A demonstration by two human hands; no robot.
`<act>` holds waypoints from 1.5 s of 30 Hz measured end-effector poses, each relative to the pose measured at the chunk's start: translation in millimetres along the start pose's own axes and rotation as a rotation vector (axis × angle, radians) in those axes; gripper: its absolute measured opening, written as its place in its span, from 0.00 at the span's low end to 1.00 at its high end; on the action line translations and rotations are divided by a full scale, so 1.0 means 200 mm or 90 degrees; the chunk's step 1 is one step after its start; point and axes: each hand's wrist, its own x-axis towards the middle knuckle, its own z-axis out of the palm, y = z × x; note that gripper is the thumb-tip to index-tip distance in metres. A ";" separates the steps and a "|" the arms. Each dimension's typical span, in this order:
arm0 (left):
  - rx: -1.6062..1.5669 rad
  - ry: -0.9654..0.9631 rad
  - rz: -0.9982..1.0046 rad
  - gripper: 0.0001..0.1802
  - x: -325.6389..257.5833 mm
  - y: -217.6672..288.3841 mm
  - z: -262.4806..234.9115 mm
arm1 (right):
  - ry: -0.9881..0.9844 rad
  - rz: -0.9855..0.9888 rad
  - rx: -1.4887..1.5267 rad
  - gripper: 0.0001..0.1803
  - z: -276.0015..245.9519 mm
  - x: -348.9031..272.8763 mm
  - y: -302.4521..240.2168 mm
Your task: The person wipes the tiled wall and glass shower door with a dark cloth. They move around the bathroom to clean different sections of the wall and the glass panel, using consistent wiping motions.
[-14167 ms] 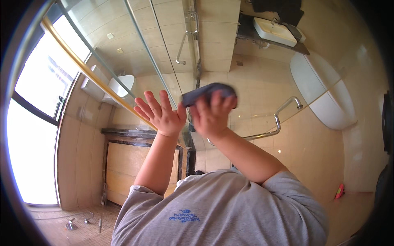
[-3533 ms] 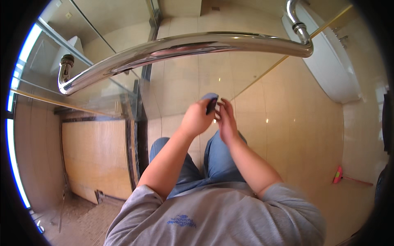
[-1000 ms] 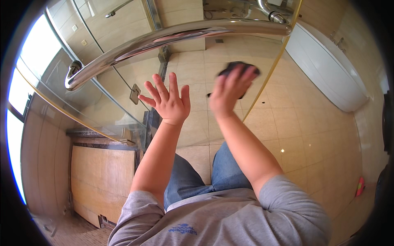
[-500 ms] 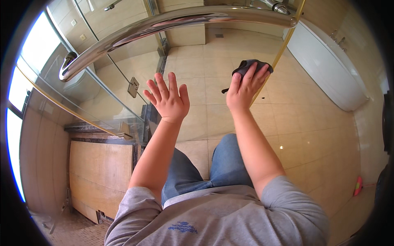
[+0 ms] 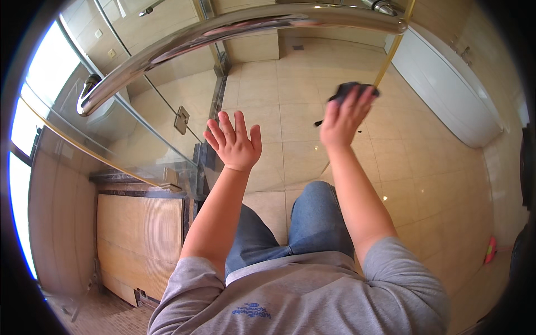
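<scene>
The right hand [image 5: 339, 127] has shifted a little further to the person's right over the last half second, taking the dark cloth [image 5: 347, 89] with it. Three or so seconds ago both hands were close together on the cloth; now they are well apart, each raised toward the clear glass panel [image 5: 301, 120]. The cloth lies under the fingers of the right hand, close to the panel's golden edge strip [image 5: 391, 53] and below the metal bar [image 5: 251, 23]. Those fingers are stretched over the fabric, but the hand is blurred, so I cannot tell whether the grip pinches the cloth or only presses it.

The left hand [image 5: 237, 146] has also moved slightly rightward. It holds nothing: its fingers are spread, palm turned to the glass, near the hinge [image 5: 181, 120]. It appears to rest flat against the panel, though actual contact is hard to confirm.

For the wiping, the shift seems to mean the cloth is working along the panel's right side, with little glass left beyond it at that height. The left hand, I judge, serves as a steadying support rather than sharing the rubbing.
</scene>
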 end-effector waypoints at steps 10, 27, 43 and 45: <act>0.012 -0.003 -0.014 0.36 0.01 0.00 0.03 | -0.100 -0.070 0.050 0.34 0.22 -0.42 -0.23; 0.004 0.007 -0.007 0.34 -0.02 0.00 0.04 | -0.162 -0.130 0.016 0.26 0.25 -0.64 -0.31; 0.011 -0.007 -0.014 0.33 -0.01 -0.01 0.02 | -0.062 0.028 0.044 0.34 0.10 0.01 -0.47; 0.011 -0.024 -0.022 0.33 0.00 0.00 0.00 | -0.076 -0.096 0.051 0.30 0.10 -0.01 -0.47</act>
